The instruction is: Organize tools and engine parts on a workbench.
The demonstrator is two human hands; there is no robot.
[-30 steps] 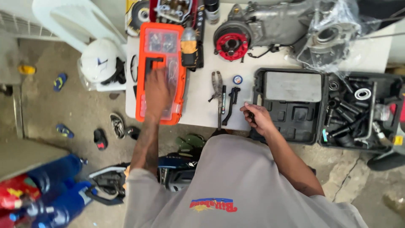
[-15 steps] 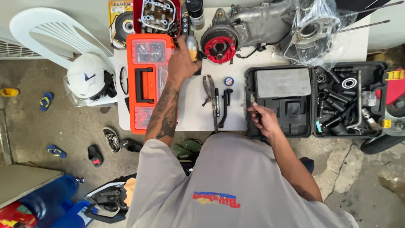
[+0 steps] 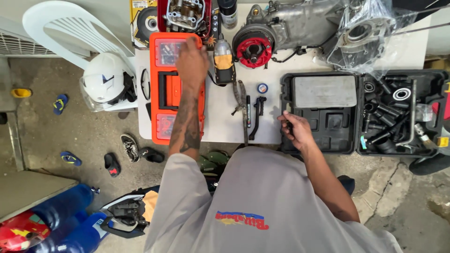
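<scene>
I see the left hand (image 3: 191,58) resting, fingers curled, on the orange organiser case (image 3: 165,115) (table's left edge); the right hand (image 3: 296,130) closed on a small dark tool beside the black socket case (image 3: 323,93).

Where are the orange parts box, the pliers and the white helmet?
Orange parts box (image 3: 169,91), head view: on its black carry handle.
Pliers (image 3: 242,100), head view: on the handles, near the pivot.
White helmet (image 3: 102,76), head view: on the top of the shell.
</scene>
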